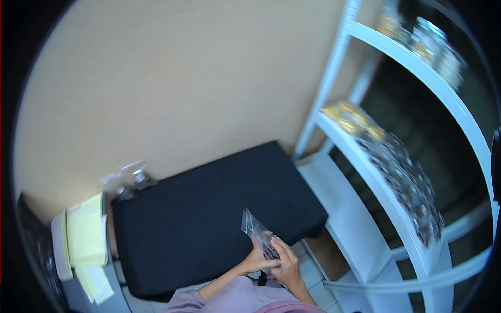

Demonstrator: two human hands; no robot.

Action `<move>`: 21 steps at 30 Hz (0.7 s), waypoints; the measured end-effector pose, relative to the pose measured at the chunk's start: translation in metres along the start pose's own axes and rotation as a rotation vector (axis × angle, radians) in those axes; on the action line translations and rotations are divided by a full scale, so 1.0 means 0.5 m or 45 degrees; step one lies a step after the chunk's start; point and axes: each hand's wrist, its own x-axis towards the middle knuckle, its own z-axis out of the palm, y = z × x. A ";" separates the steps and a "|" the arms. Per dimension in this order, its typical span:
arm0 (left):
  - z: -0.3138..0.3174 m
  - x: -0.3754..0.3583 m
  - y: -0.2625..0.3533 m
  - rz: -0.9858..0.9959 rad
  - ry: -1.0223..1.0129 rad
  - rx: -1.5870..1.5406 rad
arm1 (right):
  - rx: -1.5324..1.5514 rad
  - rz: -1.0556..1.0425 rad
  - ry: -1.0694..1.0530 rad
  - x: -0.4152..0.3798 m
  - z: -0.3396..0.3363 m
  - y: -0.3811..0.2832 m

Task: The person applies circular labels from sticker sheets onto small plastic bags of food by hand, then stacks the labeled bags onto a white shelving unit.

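Observation:
A small clear plastic bag (252,225) with dark contents is between my two hands, its empty-looking end pointing up and away from me. My left hand (254,259) is closed around the bag from the left side. On the right, my right hand (287,265) grips the same bag, with fingers bent over its lower part. Both hands are in front of my body, over the near right edge of a table with a black cloth (209,208). What the dark contents are is too small to make out.
White shelving (360,229) stands to the right, with gold-coloured packs (350,119), a row of dark packs (404,180) and blurred jars (429,39). Small clear bags with dark contents (140,177) lie at the table's back left corner. Yellow papers (87,232) are at far left.

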 end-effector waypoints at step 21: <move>0.097 0.183 -0.076 0.194 0.292 1.413 | -0.508 1.233 1.600 -0.340 -0.941 0.378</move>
